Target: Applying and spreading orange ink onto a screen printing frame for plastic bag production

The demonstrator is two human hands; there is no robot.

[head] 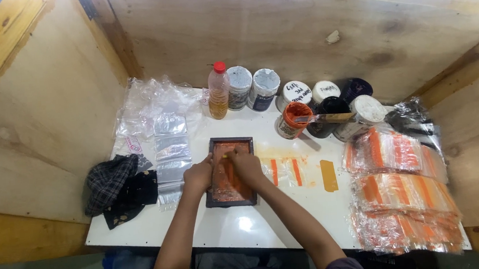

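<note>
We press our left hand (199,176) flat on the dark rectangular printing frame (230,172) mid-desk; our right hand (244,164) grips a small scraper. Orange ink could smear if the frame slips.

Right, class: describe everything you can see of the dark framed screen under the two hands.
The framed screen is a small rectangle with a dark frame, apparently wood, around a mesh smeared with orange ink. It lies flat on the white table, long side running away from the person. The left hand rests on its left edge; the right hand presses on the mesh.
</note>
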